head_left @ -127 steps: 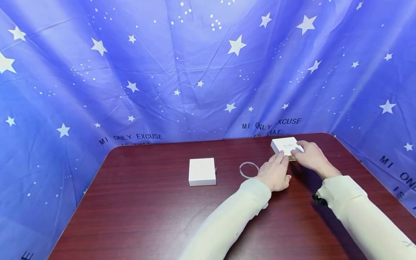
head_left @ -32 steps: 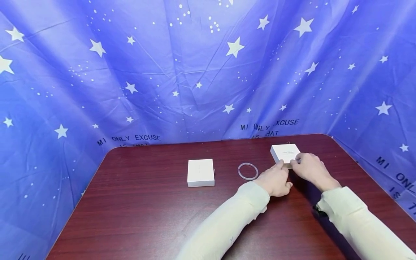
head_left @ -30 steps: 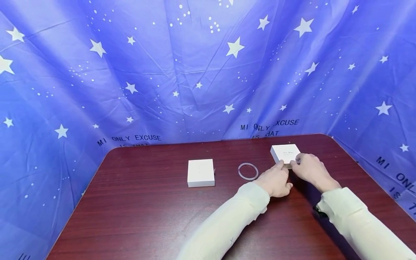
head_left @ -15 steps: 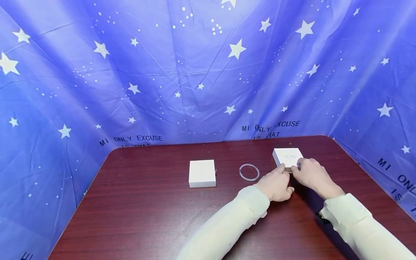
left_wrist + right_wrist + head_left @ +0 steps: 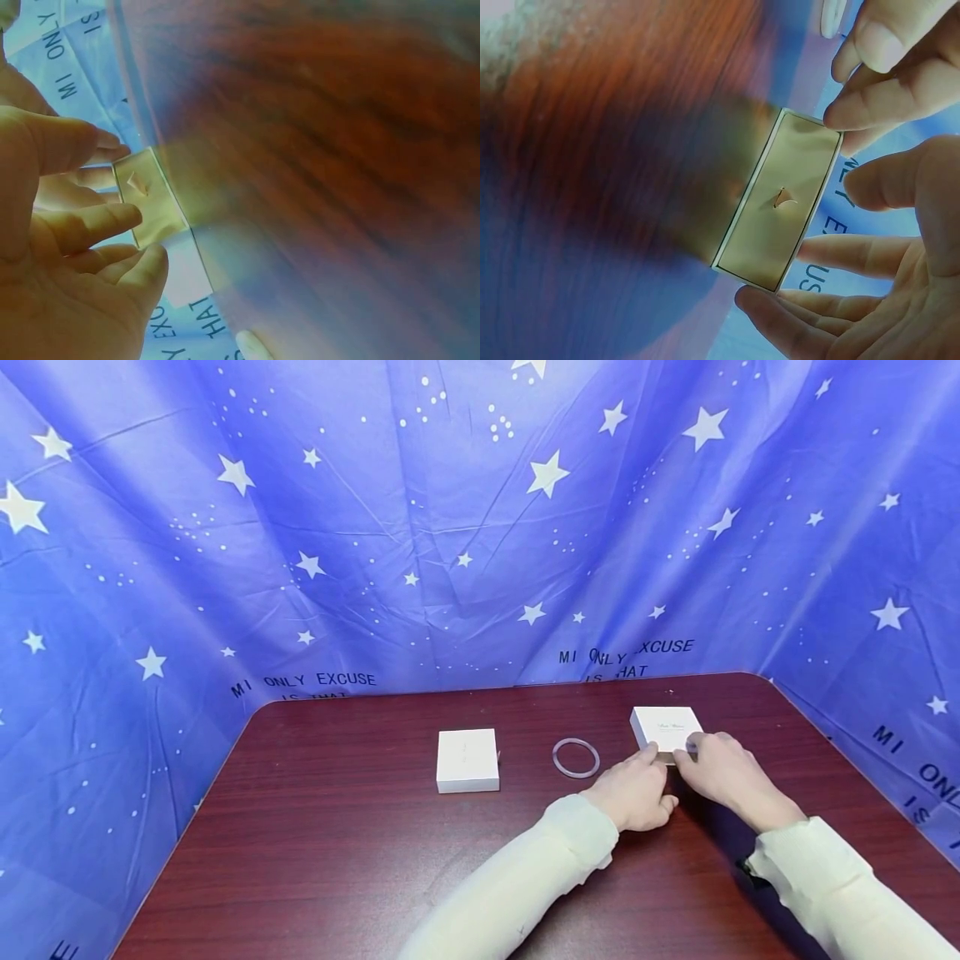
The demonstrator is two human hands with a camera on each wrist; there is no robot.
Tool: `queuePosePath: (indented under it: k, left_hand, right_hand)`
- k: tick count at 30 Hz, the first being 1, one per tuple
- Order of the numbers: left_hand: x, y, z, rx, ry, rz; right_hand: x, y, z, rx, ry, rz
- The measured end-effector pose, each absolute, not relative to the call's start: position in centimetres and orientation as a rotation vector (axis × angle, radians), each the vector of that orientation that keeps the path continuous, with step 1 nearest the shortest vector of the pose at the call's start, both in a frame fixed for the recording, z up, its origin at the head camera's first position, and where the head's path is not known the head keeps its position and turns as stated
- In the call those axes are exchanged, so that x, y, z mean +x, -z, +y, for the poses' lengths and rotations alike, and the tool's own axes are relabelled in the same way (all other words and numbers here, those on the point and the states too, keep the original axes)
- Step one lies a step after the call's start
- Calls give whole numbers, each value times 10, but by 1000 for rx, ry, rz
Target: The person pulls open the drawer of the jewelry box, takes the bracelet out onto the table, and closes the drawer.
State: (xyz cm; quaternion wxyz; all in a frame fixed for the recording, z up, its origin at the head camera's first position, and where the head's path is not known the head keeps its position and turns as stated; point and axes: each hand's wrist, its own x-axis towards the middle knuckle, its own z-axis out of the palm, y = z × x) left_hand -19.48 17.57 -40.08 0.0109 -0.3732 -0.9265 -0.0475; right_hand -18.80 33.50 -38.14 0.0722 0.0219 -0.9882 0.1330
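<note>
A flat white box (image 5: 660,723) with printed script on top lies at the table's right rear. Its gold front face (image 5: 759,232) bears a small pale tab (image 5: 784,199). My left hand (image 5: 630,793) rests fingertips on the box's left front corner, fingers fairly straight. At the right front corner my right hand (image 5: 723,772) grips the box, thumb by the front edge and fingers at the side. The left wrist view catches part of the gold face behind the left fingers (image 5: 90,225). A thin pale lilac bangle (image 5: 556,760) lies left of the left hand.
A second white box (image 5: 467,756), with a small tab on its right side, sits left of the bangle on the dark red wooden table (image 5: 322,843). Blue curtains (image 5: 420,527) with white stars surround the table's back and sides.
Over the last few seconds the right-hand white box has slid toward me, both hands coming back with it. The bangle and the second box have stayed put.
</note>
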Motion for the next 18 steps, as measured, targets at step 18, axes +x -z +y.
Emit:
queuePosePath:
  k: [18]
  left_hand:
    - [-189, 394, 171, -1202, 168, -2848]
  right_hand:
    - [-178, 378, 333, 92, -424, -3001]
